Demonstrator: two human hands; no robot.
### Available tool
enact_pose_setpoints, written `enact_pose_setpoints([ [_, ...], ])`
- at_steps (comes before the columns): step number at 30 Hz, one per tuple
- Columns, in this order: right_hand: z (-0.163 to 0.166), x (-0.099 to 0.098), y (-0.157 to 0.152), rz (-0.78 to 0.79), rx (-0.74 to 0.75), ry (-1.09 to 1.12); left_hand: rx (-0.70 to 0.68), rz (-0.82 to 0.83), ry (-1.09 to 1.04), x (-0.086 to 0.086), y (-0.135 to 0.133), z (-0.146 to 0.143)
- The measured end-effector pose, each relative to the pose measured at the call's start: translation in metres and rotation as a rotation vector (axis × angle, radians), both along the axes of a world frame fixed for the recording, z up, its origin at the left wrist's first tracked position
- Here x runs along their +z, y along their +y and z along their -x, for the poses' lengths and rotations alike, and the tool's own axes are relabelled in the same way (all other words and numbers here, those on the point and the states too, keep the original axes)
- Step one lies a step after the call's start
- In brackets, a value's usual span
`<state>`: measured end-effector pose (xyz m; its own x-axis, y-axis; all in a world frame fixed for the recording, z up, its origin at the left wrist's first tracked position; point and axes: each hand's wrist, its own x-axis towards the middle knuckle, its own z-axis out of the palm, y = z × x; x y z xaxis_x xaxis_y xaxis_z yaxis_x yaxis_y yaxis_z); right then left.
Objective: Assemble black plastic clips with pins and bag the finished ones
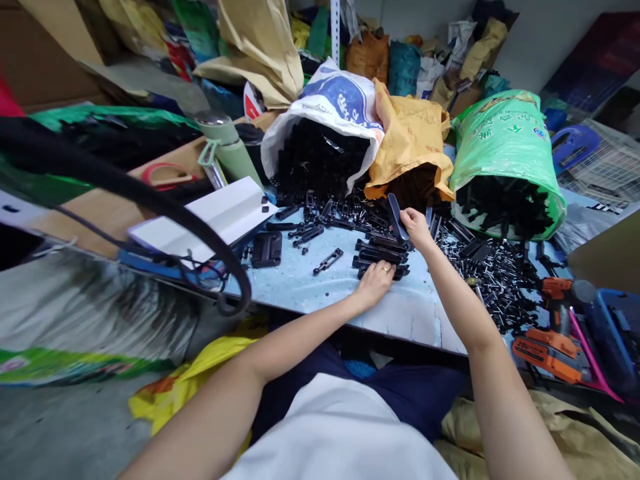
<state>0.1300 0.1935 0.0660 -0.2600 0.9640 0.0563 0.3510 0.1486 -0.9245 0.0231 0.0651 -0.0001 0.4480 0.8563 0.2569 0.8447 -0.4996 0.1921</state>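
Observation:
My right hand (417, 227) is closed around the lower end of a dark, flat, round-ended strip (397, 215), which it holds tilted above the table. Just below it, several long black bar-shaped parts (381, 252) lie side by side in a row. The fingers of my left hand (375, 283) curl onto the nearest bar of that row, and a ring shows on one finger. The undersides of these fingers are hidden. Left of the row, a single black slotted part (328, 261) lies on the light blue tabletop (295, 293).
Behind the hands, a white sack (345, 93), a yellow sack (410, 127) and a green sack (505, 140) lie open with dark parts inside. Screws (500, 280) are heaped at right, beside an orange cordless drill (553, 333). A black strap (165, 207) crosses the left side.

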Motion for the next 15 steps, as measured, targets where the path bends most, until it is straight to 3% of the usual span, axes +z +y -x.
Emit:
enact_pose_setpoints([
  [2, -0.011, -0.004, -0.020, 0.192, -0.027, 0.215, 0.125, 0.000, -0.097, 0.005, 0.007, 0.014],
  [5, -0.025, -0.015, -0.058, 0.344, 0.002, 0.436, 0.474, 0.009, -0.171, 0.000, 0.010, 0.051],
  [7, -0.032, -0.024, -0.083, 0.363, 0.051, 0.489, 0.635, 0.052, -0.159, -0.010, 0.010, 0.076],
  [9, -0.037, -0.033, -0.103, 0.285, 0.078, 0.462, 0.658, 0.097, -0.156, -0.021, 0.007, 0.094],
  [12, -0.044, -0.042, -0.129, -0.030, 0.022, 0.166, 0.563, 0.118, -0.261, -0.033, -0.002, 0.102],
  [15, -0.051, -0.050, -0.157, -0.325, 0.006, -0.467, 0.413, 0.100, -0.414, -0.034, -0.016, 0.097],
])
